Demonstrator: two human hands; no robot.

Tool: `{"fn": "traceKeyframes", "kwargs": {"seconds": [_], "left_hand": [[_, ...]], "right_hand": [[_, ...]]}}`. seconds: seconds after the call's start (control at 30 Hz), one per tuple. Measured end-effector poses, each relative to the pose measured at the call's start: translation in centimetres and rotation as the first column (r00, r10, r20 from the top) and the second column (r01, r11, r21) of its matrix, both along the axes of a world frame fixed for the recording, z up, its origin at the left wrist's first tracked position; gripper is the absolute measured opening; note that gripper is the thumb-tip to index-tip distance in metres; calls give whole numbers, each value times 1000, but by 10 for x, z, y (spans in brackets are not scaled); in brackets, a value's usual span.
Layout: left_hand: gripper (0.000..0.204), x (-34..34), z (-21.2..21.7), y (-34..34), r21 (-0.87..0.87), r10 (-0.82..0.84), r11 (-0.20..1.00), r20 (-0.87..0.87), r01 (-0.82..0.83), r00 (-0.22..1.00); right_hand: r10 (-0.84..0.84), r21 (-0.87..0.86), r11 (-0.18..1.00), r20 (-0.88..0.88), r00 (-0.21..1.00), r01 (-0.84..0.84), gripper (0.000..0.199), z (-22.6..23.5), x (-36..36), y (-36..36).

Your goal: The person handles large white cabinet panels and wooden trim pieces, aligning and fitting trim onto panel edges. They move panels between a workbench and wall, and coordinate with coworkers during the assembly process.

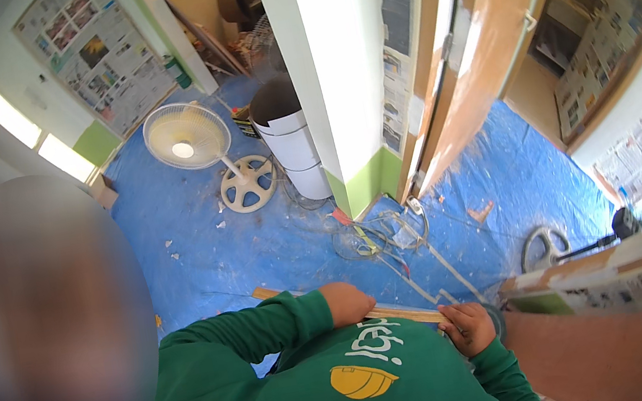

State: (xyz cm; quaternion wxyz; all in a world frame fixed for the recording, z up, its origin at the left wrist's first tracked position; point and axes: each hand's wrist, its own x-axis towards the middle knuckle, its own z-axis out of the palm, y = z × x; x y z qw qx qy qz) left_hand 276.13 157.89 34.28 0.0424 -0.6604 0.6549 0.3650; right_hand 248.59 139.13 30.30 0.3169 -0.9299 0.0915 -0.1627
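Observation:
A thin, light-brown wooden strip (405, 314) lies across the front of my green shirt. My left hand (348, 303) is closed around it, back of the hand upward, and a short end of the strip shows beyond it on the left. My right hand (470, 327) grips the strip near its right end, fingers bent over it. Both sleeves are green. The shirt (311, 397) has a white print and a yellow helmet picture. Part of the strip is hidden under my left hand.
Blue sheeting (196, 264) covers the floor, with scraps on it. A standing fan (187, 136) and a white cylindrical bin (291, 150) stand ahead. Cables (370, 239) tangle by the wall corner (329, 72). A wooden door frame (474, 47) rises right. A blurred shape (50, 331) fills the near left.

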Motion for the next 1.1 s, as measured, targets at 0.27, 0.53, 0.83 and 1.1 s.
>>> {"fn": "traceKeyframes", "kwargs": {"seconds": [0.27,0.53,0.83,1.1], "left_hand": [[25,44,-1,-56,-50,131,990,-29,-132,991],[37,121,-21,-119,-196,145,965,-146,-172,979],[39,175,10,-182,-198,142,965,-155,-171,978],[36,188,29,-228,-249,34,968,-49,-46,998]], "right_hand": [[182,-244,950,-81,980,-196,33,35,87,-98],[236,-431,874,-30,971,-226,30,55,195,-134],[93,-388,918,-2,996,-86,35,57,224,-204],[22,-379,925,25,999,-10,32,67,212,-244]]}}
